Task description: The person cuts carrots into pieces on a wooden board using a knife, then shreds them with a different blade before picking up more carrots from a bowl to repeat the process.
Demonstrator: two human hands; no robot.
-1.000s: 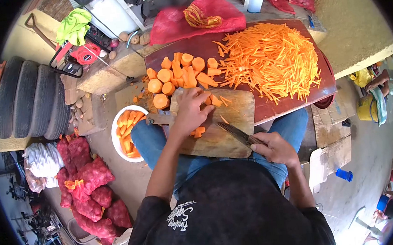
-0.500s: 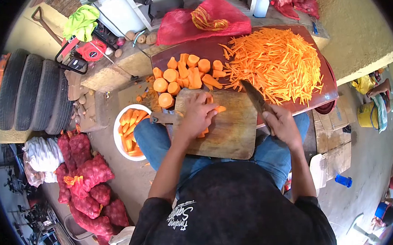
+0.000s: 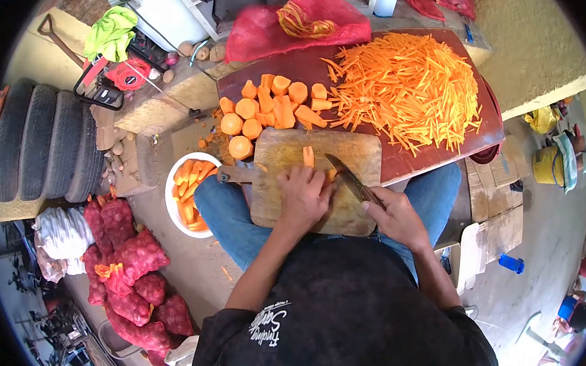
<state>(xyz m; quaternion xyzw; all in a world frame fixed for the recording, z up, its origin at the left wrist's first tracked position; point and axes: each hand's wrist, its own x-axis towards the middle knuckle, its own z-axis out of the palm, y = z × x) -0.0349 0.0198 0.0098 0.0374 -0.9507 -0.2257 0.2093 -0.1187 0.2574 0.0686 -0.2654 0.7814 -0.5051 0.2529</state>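
"So, where's our dark-bladed knife (image 3: 347, 176)?"
"Over our worn wooden board (image 3: 355, 148), our right hand (image 3: 399, 218) in a closed grip round its handle; our left hand (image 3: 305, 194), half-curled, pins cut orange carrot (image 3: 332, 175)."

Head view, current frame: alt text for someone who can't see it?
The right hand holds a knife beside carrot pieces on a wooden board, the left hand at them; beyond, carrot chunks and heaped carrot strips lie on a red table.
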